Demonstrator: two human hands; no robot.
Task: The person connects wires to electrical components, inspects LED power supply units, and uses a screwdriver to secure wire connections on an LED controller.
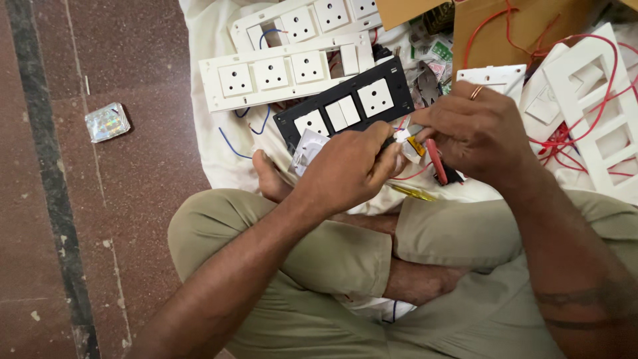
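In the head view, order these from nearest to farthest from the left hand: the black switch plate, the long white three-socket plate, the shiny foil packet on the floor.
From the left hand:
1. Black switch plate, just above the hand.
2. Long white three-socket plate, higher up, on the white cloth.
3. Shiny foil packet, far left on the red floor.

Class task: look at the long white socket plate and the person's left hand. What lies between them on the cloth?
In the head view, a black switch plate lies between the long white socket plate and the left hand.

Reddish-brown stone floor (133, 199) with dark inlaid strip (50, 179)
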